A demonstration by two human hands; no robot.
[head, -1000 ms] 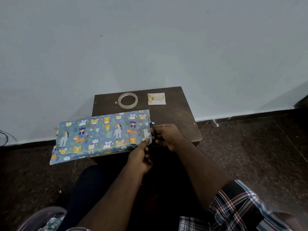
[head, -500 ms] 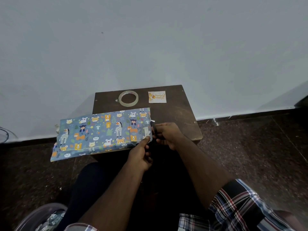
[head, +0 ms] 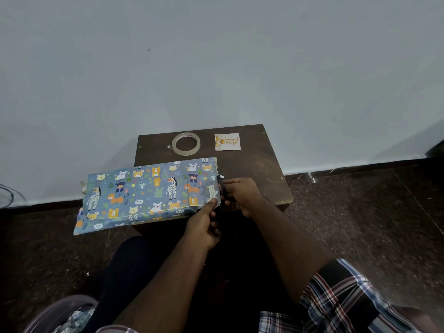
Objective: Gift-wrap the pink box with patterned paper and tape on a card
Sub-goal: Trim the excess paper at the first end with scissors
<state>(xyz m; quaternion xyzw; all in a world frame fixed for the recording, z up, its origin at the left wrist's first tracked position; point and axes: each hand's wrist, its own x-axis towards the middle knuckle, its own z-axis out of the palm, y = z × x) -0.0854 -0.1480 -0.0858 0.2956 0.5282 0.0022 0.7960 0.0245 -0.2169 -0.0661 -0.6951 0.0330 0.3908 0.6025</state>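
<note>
A person seated at a small dark table works on the right end of a parcel already covered in animal-print paper, the pink box hidden inside it. The parcel lies at the table's 8 o'clock, overhanging the left edge, with loose paper trailing at its left end. The left hand pinches the paper's near right corner with thumb and fingertip. The right hand, just beside it at 3 o'clock, is curled around a dark tool, probably scissors, its blade at the paper's edge. The tape roll sits untouched at the table's 12 o'clock, the card at 1 o'clock, apart from the parcel. By the look of it, the main wrap is done; trimming and closing the ends and taping on the card remain.
</note>
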